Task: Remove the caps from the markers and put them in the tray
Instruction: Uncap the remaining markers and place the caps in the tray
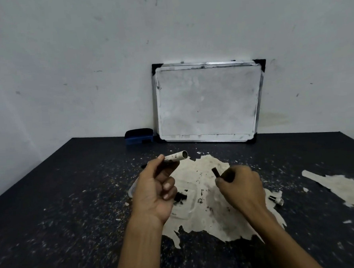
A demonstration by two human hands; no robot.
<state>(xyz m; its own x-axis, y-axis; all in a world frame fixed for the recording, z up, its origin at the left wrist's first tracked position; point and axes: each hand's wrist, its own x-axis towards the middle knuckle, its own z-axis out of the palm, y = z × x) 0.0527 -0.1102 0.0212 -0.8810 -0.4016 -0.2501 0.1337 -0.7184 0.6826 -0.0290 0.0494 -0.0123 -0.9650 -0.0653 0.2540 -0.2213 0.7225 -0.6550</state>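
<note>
My left hand (156, 189) holds a white marker barrel (176, 156) above the table, its open end pointing right and away from me. My right hand (242, 186) is closed on a small black piece (215, 173), apparently a cap or plug, which sticks up from the fingers. The two hands are apart. Below them lies a clear plastic tray (189, 210), hard to see against the pale patch, with a black cap (180, 196) in it. Another marker piece (276, 200) lies on the table to the right.
A dark, worn table (72, 202) with pale peeled patches (343, 188). A small whiteboard (208, 102) leans on the wall at the back, a blue eraser (139, 136) to its left. A dark marker (145, 165) lies behind my left hand.
</note>
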